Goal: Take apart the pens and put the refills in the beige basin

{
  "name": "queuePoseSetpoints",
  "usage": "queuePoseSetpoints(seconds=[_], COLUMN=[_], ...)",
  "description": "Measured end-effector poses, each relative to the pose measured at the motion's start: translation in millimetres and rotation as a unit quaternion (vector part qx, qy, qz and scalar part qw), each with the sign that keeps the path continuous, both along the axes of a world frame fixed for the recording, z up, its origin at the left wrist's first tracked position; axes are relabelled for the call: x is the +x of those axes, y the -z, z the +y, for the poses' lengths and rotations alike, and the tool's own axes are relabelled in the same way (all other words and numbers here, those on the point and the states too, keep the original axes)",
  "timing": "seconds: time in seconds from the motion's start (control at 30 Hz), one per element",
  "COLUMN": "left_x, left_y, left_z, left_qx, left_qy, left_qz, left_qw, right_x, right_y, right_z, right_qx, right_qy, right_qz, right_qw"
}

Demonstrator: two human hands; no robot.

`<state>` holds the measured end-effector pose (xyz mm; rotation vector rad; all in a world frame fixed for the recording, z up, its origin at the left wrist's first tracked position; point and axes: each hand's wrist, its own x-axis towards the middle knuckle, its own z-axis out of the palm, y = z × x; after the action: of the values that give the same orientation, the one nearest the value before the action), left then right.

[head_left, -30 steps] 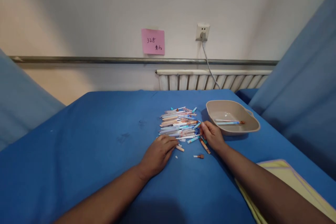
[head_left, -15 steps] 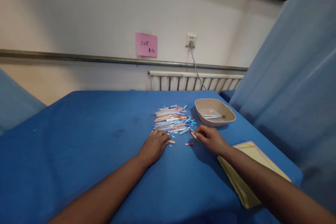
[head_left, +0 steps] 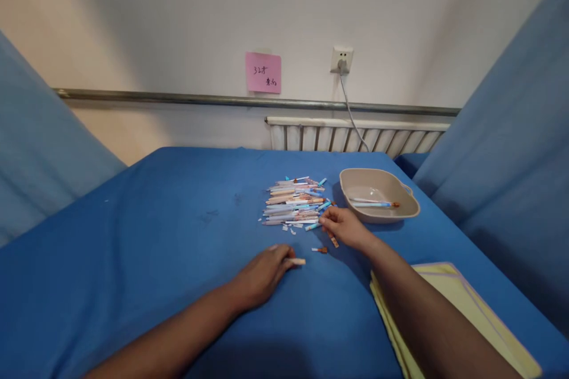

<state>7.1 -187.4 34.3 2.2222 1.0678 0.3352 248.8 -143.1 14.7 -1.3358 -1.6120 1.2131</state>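
My left hand [head_left: 265, 272] rests low over the blue cloth, fingers closed around a beige pen part [head_left: 299, 261] whose end sticks out to the right. My right hand [head_left: 345, 227] is at the right edge of a pile of pens [head_left: 291, 204], thumb and fingers pinched together; what they hold, if anything, is hidden. Under this hand lies a brown-orange patterned pen part [head_left: 333, 240]. A blue cap-like piece [head_left: 313, 227] lies just left of its fingertips. Nearer to me is a short piece with a brown end [head_left: 322, 250]. White scraps [head_left: 292, 231] lie before the pile.
A beige basin [head_left: 413, 208] with a few pens [head_left: 373, 204] inside stands right of the pile. Folded yellow cloth [head_left: 462, 296] lies under my right forearm. Behind the blue-covered table [head_left: 186, 207] are a radiator [head_left: 320, 136], a plugged-in socket [head_left: 342, 60] and a pink note [head_left: 263, 73].
My left hand has drawn back from the pile toward me with the beige pen part. My right hand has shifted slightly left and up to the pile's edge. The camera view has turned a little.
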Motion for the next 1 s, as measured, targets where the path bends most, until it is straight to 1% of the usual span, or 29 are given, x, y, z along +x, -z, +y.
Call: queuePoseSetpoints(seconds=[0.13, 0.2, 0.23, 0.33, 0.43, 0.5, 0.53, 0.6, 0.67, 0.77, 0.87, 0.93, 1.0], left_x=[20.0, 26.1, 27.6, 25.8, 20.1, 17.5, 17.1, 17.4, 18.7, 20.8, 23.6, 26.5, 29.3], left_y=[11.3, 13.7, 14.1, 13.9, 12.9, 11.9, 11.2, 9.1, 6.4, 2.8, 2.4, 3.6, 4.6], left_z=[41.7, 57.8, 62.4, 62.7, 51.2, 42.3, 38.3, 32.1, 28.5, 28.4, 34.8, 41.6, 48.1], left_qx=[0.031, 0.034, 0.031, 0.01, -0.004, -0.001, -0.001, -0.009, -0.023, -0.039, -0.031, -0.018, -0.013], left_qy=[-0.024, -0.04, -0.048, -0.075, -0.109, -0.126, -0.128, -0.115, -0.087, -0.015, 0.061, 0.083, 0.08], left_qz=[-0.033, -0.056, -0.069, -0.112, -0.129, -0.123, -0.12, -0.111, -0.092, -0.067, -0.059, -0.06, -0.075], left_qw=[0.999, 0.997, 0.996, 0.991, 0.986, 0.984, 0.984, 0.987, 0.992, 0.997, 0.996, 0.995, 0.994], right_x=[15.7, 21.8, 23.9, 27.0, 26.6, 24.1, 21.9, 16.2, 9.7, 1.6, -3.1, -5.2, -7.0], right_y=[13.6, 16.4, 16.6, 13.2, 4.1, -3.3, -6.9, -13.0, -17.1, -19.7, -19.0, -17.5, -15.8], right_z=[0.7, 1.6, 2.0, 1.3, -4.0, -10.3, -14.0, -21.5, -28.0, -33.1, -33.8, -33.7, -33.5], right_qx=[0.037, 0.039, 0.04, 0.058, 0.09, 0.093, 0.087, 0.082, 0.093, 0.116, 0.123, 0.129, 0.136], right_qy=[0.032, 0.044, 0.046, 0.038, 0.033, 0.007, -0.021, -0.073, -0.103, -0.114, -0.134, -0.138, -0.129], right_qz=[0.013, -0.009, -0.028, -0.118, -0.205, -0.224, -0.224, -0.229, -0.259, -0.327, -0.362, -0.371, -0.378], right_qw=[0.999, 0.998, 0.998, 0.991, 0.974, 0.97, 0.97, 0.967, 0.956, 0.931, 0.914, 0.909, 0.906])
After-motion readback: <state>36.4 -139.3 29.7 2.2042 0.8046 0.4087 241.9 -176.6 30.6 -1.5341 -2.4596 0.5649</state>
